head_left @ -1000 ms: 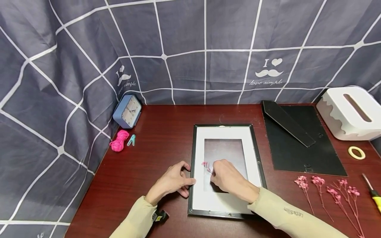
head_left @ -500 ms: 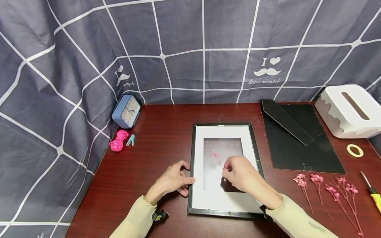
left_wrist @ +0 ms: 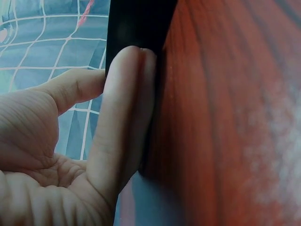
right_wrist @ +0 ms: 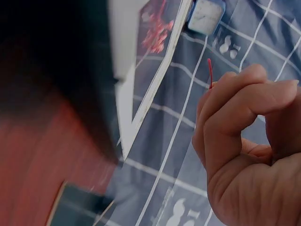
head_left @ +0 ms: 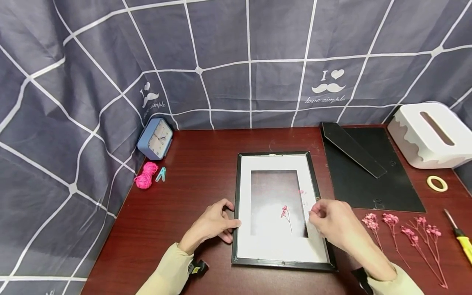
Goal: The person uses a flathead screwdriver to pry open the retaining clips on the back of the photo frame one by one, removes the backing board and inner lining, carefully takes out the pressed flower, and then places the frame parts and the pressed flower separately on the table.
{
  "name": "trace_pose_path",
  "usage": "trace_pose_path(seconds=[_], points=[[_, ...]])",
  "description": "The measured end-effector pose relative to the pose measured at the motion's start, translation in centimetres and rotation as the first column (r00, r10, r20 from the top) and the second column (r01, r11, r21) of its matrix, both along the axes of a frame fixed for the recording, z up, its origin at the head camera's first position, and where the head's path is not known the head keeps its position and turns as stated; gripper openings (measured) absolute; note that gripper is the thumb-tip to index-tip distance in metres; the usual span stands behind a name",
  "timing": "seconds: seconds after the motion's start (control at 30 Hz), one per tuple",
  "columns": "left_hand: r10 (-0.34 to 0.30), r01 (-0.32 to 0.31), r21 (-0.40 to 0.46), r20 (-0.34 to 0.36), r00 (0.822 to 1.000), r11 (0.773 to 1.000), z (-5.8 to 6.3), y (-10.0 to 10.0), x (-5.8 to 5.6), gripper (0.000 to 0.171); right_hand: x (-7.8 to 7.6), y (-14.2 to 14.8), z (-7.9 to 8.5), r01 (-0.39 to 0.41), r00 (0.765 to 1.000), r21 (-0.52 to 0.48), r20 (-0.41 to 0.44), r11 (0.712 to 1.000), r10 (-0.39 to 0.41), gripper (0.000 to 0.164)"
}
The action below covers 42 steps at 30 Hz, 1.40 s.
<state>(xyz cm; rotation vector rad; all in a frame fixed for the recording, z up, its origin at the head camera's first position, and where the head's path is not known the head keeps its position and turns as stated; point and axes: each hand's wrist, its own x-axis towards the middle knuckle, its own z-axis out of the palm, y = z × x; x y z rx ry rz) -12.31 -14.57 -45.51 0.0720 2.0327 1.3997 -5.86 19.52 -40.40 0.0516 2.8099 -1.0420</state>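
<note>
A black picture frame [head_left: 283,263] with a white mat lies on the table in the head view. My left hand [head_left: 213,223] grips its left edge, thumb on top; in the left wrist view, fingertips [left_wrist: 123,63] press the dark side. My right hand [head_left: 341,225] pinches a pink flower sprig [head_left: 302,192] over the mat's right side; its head looks faint. In the right wrist view, a thin red stem [right_wrist: 210,74] sticks out past curled fingers. Another pink sprig [head_left: 284,211] appears inside the mat opening.
Several pink sprigs [head_left: 409,231] lie at the right, beside a yellow-handled screwdriver [head_left: 464,242] and a tape ring [head_left: 437,184]. Behind them are a black backing board [head_left: 391,192] and a tissue box [head_left: 416,141]. At left are a clock [head_left: 155,138], pink yarn [head_left: 145,176] and a clip [head_left: 161,174].
My right hand has moved right across the frame with its sprig, uncovering the sprig inside the mat opening. The left hand has stayed on the frame's left edge.
</note>
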Motion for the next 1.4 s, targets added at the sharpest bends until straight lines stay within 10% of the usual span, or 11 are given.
trace_pose_path(seconds=[0.63,1.4], points=[[0.010,-0.010,-0.006,-0.002,1.000,1.000,-0.1,0.1,0.0,0.052,3.1,9.4,-4.0,0.090,0.976,0.163,0.184,0.983,-0.120,0.013],[0.016,-0.017,0.010,0.009,1.000,1.000,0.0,0.1,0.0,0.053,3.2,10.4,-4.9,0.065,0.975,0.214,0.194,0.975,-0.107,0.019]])
